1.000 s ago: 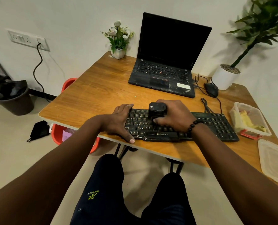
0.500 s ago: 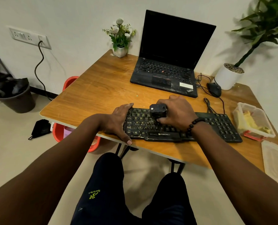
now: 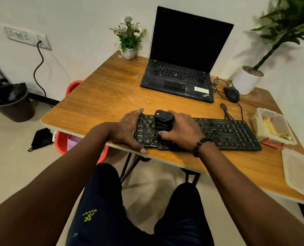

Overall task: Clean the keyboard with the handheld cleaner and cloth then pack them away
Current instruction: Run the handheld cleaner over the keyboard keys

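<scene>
A black keyboard [image 3: 225, 132] lies along the near edge of the wooden table [image 3: 103, 96]. My right hand [image 3: 183, 130] grips a small black handheld cleaner [image 3: 163, 120], which stands on the keys of the keyboard's left part. My left hand [image 3: 128, 130] clasps the keyboard's left end, thumb along the front edge, fingers over the back corner. A yellow cloth [image 3: 270, 129] lies inside a clear plastic box [image 3: 282, 121] at the table's right side.
The box's lid [image 3: 300, 173] lies at the near right corner. An open black laptop [image 3: 181, 59], a mouse [image 3: 232, 94] with cables, a small flower pot [image 3: 129, 39] and a big potted plant [image 3: 249, 80] stand further back. A red tub [image 3: 62, 144] and a bin [image 3: 12, 103] are on the floor at left.
My right hand has slid the cleaner leftward over the keys, closer to my left hand. The left hand stays on the keyboard's end. The view shifted slightly.
</scene>
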A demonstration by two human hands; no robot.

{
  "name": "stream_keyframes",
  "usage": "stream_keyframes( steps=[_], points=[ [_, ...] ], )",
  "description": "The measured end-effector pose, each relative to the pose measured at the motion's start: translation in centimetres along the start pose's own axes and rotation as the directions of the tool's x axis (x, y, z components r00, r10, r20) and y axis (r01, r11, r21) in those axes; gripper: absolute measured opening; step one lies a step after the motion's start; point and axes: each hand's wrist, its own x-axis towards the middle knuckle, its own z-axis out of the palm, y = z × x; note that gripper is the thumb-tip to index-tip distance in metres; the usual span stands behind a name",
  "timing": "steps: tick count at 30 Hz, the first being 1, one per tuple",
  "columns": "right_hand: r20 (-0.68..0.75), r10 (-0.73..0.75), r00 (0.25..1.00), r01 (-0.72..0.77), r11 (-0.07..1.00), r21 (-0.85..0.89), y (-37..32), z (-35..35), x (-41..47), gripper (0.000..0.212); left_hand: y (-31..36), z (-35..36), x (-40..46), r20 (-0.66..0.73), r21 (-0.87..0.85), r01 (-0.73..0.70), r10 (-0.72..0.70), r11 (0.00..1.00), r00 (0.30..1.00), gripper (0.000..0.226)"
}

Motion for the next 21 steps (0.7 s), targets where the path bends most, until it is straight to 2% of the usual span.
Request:
stream_keyframes(
  steps=[3,6,8,12,13,15,17,19,21],
  points=[
    [0.128,-0.039,0.991,0.044,0.998,-0.034,-0.3,-0.5,-0.2,0.045,0.0,0.0,-0.2,-0.011,-0.001,-0.002,0.002,1.000,1.000,0.154],
    [0.094,-0.013,0.996,0.019,0.998,-0.059,0.3,-2.0,0.5,0.042,-0.2,0.0,-0.2,-0.006,-0.011,-0.006,0.006,1.000,1.000,0.158],
    [0.060,-0.004,0.998,0.005,1.000,-0.015,0.4,-2.3,0.9,0.042,-0.3,0.1,-0.3,-0.011,-0.030,-0.010,0.010,0.999,1.000,0.162],
    [0.162,-0.072,0.984,0.061,0.995,0.074,0.2,-1.4,0.5,0.042,-0.3,0.2,-0.3,-0.016,-0.035,-0.006,0.005,0.999,1.000,0.165],
    [0.183,-0.083,0.980,0.079,0.996,0.031,0.3,-1.2,0.3,0.046,-0.3,0.1,-0.3,-0.014,-0.030,-0.001,0.001,1.000,1.000,0.165],
    [0.215,-0.097,0.972,0.136,0.975,-0.176,0.4,-1.6,0.3,0.055,-0.3,0.2,-0.3,-0.021,-0.026,0.002,-0.003,1.000,1.000,0.165],
    [0.216,-0.120,0.969,0.188,0.926,-0.327,0.2,-2.6,0.7,0.052,-0.3,0.4,-0.4,-0.032,-0.022,-0.001,0.000,1.000,0.999,0.161],
    [0.191,-0.142,0.971,0.200,0.920,-0.336,-0.4,-3.0,1.3,0.046,-0.1,0.3,-0.3,-0.040,-0.030,-0.001,0.000,1.000,0.999,0.159],
    [0.181,-0.137,0.974,0.182,0.949,-0.256,-1.0,-2.5,1.7,0.044,-0.1,0.4,-0.4,-0.063,-0.032,-0.001,-0.001,0.999,0.998,0.158]
  ],
)
